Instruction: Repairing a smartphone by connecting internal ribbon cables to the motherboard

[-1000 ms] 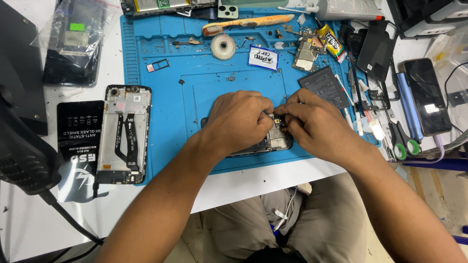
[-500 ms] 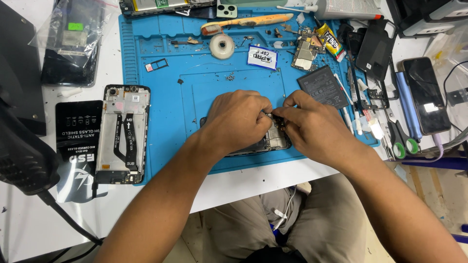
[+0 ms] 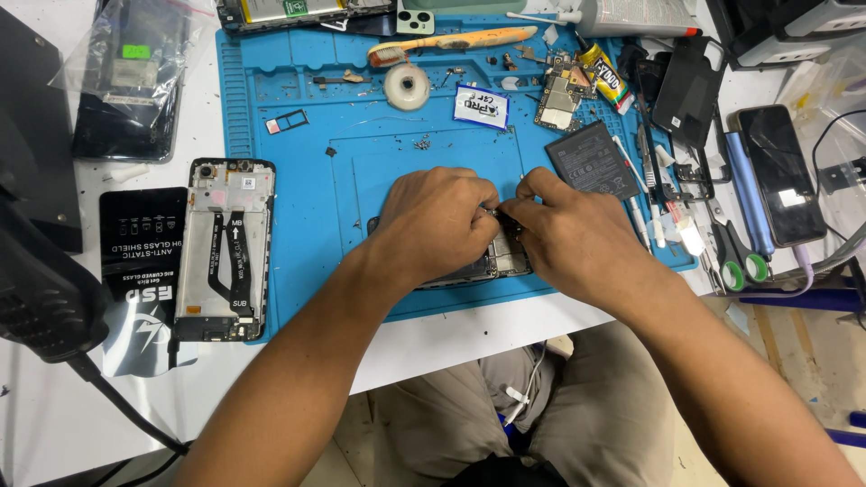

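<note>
An opened phone (image 3: 494, 261) lies on the blue work mat (image 3: 307, 189), mostly hidden under both hands. My left hand (image 3: 437, 221) rests on its left part, fingers curled and pinching at a small metal part. My right hand (image 3: 573, 234) meets it from the right, fingertips closed on the same spot above the phone's upper end. What exactly the fingers pinch is too small to tell.
A second stripped phone frame (image 3: 224, 248) lies at the mat's left edge beside a black package (image 3: 135, 271). A battery (image 3: 591, 160), circuit board (image 3: 561, 90), tape roll (image 3: 407, 86), toothbrush (image 3: 451, 43), tweezers and scissors (image 3: 735, 257) surround the hands. A dark phone (image 3: 780, 171) sits at right.
Both hands stay on the opened phone; the fingertips have shifted slightly and drawn closer together above it.
</note>
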